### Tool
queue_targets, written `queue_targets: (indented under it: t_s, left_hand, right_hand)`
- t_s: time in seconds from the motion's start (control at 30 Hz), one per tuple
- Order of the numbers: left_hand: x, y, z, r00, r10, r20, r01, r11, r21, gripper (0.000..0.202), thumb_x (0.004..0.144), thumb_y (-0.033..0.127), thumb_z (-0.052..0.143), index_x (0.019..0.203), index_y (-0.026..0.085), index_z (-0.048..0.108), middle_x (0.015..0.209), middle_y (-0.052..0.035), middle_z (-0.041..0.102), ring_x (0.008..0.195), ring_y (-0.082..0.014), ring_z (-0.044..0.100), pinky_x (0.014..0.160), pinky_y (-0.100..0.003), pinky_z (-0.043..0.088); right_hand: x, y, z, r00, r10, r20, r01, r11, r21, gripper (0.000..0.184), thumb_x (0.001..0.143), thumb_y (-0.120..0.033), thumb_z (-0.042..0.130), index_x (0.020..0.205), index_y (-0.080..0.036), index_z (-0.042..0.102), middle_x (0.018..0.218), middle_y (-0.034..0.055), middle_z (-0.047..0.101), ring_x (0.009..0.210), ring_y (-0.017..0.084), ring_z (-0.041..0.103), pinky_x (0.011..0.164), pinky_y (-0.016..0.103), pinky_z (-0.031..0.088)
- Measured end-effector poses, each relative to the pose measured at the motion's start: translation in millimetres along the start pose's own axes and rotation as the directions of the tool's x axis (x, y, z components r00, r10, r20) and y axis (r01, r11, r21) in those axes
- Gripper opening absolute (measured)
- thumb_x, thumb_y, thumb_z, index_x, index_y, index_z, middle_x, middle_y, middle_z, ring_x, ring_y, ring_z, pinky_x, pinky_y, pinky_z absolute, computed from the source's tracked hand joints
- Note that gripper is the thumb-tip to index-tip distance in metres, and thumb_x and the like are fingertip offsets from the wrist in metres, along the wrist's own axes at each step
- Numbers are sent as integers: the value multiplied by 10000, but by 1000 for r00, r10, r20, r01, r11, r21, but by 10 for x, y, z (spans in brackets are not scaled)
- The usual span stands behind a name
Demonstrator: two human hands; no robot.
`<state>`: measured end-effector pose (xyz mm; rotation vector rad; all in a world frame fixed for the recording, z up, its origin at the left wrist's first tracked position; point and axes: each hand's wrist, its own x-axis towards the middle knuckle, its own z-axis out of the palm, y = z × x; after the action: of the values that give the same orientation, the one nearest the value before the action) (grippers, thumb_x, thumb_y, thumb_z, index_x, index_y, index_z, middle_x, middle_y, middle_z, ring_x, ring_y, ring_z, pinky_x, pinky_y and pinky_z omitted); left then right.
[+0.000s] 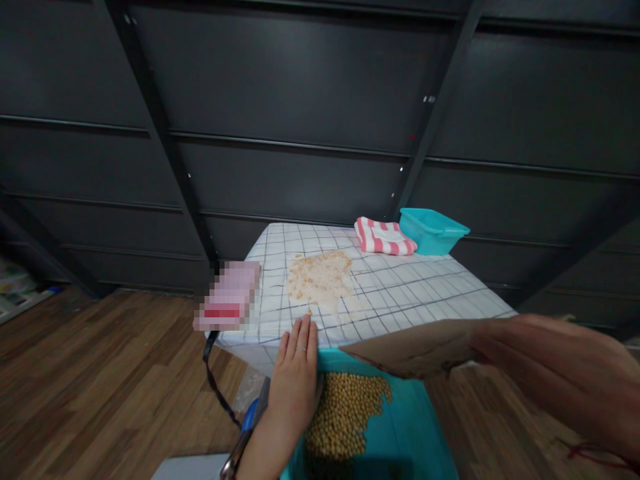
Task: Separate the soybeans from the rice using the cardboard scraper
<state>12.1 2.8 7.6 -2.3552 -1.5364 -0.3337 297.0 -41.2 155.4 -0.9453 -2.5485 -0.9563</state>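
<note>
My left hand [296,363] lies flat at the near edge of the table, its fingers stretched out beside a single yellow bean [309,312]. Gripped in my right hand [555,367] is a flat brown piece of cardboard [415,343], which reaches leftward over the table edge and the bin. Below both hands is a teal bin [425,427], with round tan beans [345,407] heaped on its left side. On the checked cloth, a spread of pale rice-like grains [325,283] is mixed with yellow beans.
A white checked tablecloth [400,293] covers the table. At its back right are a folded pink-striped towel [384,237] and a smaller teal basin [433,233]. A blurred pink item [231,290] with a dark strap sits at the left edge. A dark panelled wall [290,87] rises behind.
</note>
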Motion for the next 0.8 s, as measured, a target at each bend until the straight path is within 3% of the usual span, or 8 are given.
queue_targets:
  t_s: [0.17,0.23,0.37,0.53,0.63,0.8]
  left_hand:
    - [20,15,-64,999,-8,41,7,1000,5,605,690,111,400,1284,15,348,1373,-170,328,1249,-287,312,981,-429,375]
    - [24,18,-77,999,-6,44,6,1000,4,605,696,118,400,1289,12,340,1376,-169,321,1254,-283,302,984,-427,370]
    - [23,17,-67,998,-17,58,16,1000,7,606,694,119,404,1287,12,342,1379,-168,312,1258,-283,292,986,-430,368]
    - [8,2,-24,1000,-16,22,16,1000,-21,617,687,129,401,1292,26,338,1383,-154,313,1265,-270,283,993,-428,360]
    - [7,-6,-20,999,-29,21,29,998,-47,624,678,133,400,1290,28,343,1384,-150,315,1265,-270,286,994,-425,358]
    - [4,-10,0,1000,-5,-1,5,999,-35,629,686,134,399,1299,19,320,1390,-161,307,1271,-272,278,991,-421,361]
  right_hand:
    - [266,302,120,992,-90,-85,69,971,-227,260,812,-2,372,873,-151,576,733,58,651,641,149,576,598,271,436]
    - [363,422,261,996,-49,-71,25,950,-313,257,820,-12,351,828,-130,580,672,57,645,566,148,561,537,270,409]
    - [519,599,603,999,21,-27,-28,946,-323,200,806,-32,404,811,-98,592,610,68,627,519,160,551,499,274,381]
    - [635,715,907,1000,20,18,-14,960,-280,233,774,-7,402,854,-110,595,689,72,659,573,162,578,540,272,397]
    - [599,738,929,999,16,30,-8,969,-246,245,773,-12,396,867,-118,597,726,74,666,596,166,586,551,276,408]
    - [398,724,784,1000,-11,9,13,983,-183,282,794,-20,349,836,-142,600,753,59,668,608,151,587,566,264,424]
